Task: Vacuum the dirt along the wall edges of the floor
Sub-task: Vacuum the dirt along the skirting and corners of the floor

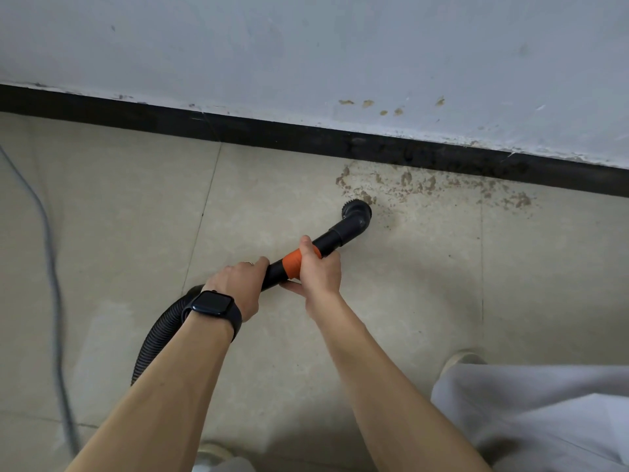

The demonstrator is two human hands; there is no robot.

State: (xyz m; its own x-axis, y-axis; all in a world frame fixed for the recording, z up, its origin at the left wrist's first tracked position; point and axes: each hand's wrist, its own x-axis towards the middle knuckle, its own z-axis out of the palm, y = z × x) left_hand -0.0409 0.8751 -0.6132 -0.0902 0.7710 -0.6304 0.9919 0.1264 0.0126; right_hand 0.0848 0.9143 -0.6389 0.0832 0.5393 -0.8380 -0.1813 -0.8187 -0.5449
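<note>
**Two-handed hold on a vacuum wand at a wall edge, seen from the head camera.** The left hand (238,284), which wears a dark watch (211,305), has its fingers curled over the rear of the black wand (328,240), close to where the ribbed hose (156,338) joins. The right hand (318,267) is wrapped round the orange collar (292,264) further forward, with the thumb lying up along the tube. This spacing probably lets the rear hand take the drag of the hose while the forward hand steers the tip.

The wand slopes down and away from the person to an elbowed nozzle (355,214) with a toothed round mouth. The elbow appears to turn the mouth toward the floor (425,284) at a low wand angle. Whether the mouth actually touches the tile cannot be told.

The nozzle sits at the near left margin of the dirt (408,183), a brown crumbly scatter. The scatter spreads rightward across the tile and thickens against the black skirting board (238,129) at the foot of the pale wall (306,46). Brown specks also mark the wall just above the board. To the left of the nozzle the tile beside the skirting looks clean, so most of the patch appears not yet lifted.

Starting from the open side probably lets the debris be drawn in before the tip is pushed into the corner seam. The hose loops back to the left, and a grey cable (51,267) lies well apart on that side, both away from the dirt. A pale trouser leg (527,420) and a shoe (463,361) stand to the right, short of the patch.
</note>
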